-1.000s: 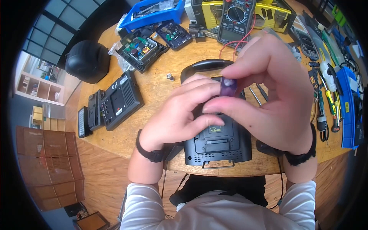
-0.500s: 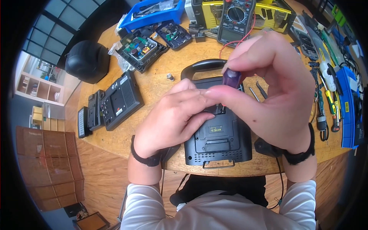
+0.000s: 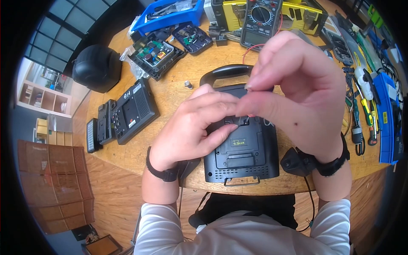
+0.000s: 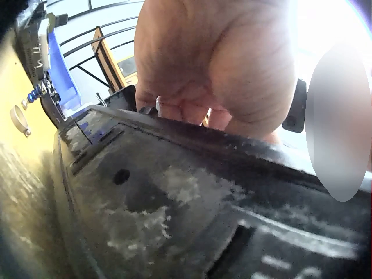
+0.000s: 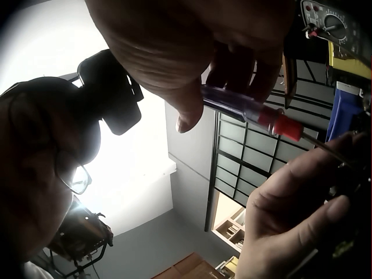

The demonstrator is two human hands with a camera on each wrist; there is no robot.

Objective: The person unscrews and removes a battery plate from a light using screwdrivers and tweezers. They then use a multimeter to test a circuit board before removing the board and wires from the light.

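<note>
My right hand: fingers gripping slim purple plastic-handled screwdriver above boxy black plastic device. Left hand over device, grip can't tell. Best keep shaft straight, press evenly, turn gently.

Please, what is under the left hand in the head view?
The left hand covers part of the black device; its yellow lettering shows clearly. Whatever lies directly beneath the fingers is hidden there.

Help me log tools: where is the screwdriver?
In the right wrist view, right of centre, the right hand holds the screwdriver, which points toward the left hand.
</note>
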